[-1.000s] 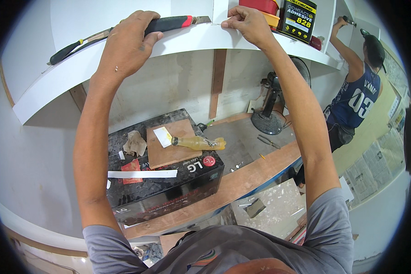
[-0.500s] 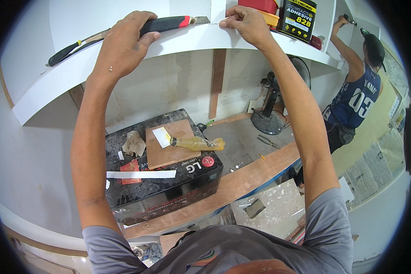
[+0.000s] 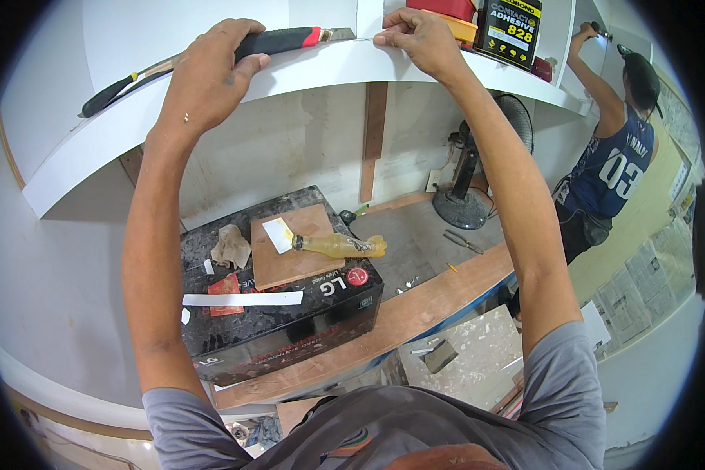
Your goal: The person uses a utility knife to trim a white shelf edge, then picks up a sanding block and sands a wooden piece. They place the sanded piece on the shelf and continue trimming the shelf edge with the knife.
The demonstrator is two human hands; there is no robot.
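A black utility knife with a red collar (image 3: 286,41) lies in my left hand (image 3: 207,78), its fingers closed around the handle. Its short blade points right, along the top front edge of the white curved shelf (image 3: 321,72), close to a white upright panel (image 3: 370,17). On the other side of that panel's foot, my right hand (image 3: 427,43) is closed in a pinch at the shelf edge. Whatever sits between its fingertips is too small to make out. Left of my left hand, a tool with a black and yellow handle (image 3: 108,95) rests on the shelf.
A black can (image 3: 509,31) and red and yellow containers (image 3: 454,23) stand on the shelf at right. Below are a black carton (image 3: 282,329) carrying a board and a plastic bottle (image 3: 341,246), a fan (image 3: 458,205) and pliers (image 3: 464,241). Another person (image 3: 609,164) works at far right.
The knife has shifted very slightly left with my left hand. My right hand keeps its pinch at nearly the same spot. The other person's raised hand has moved a little.
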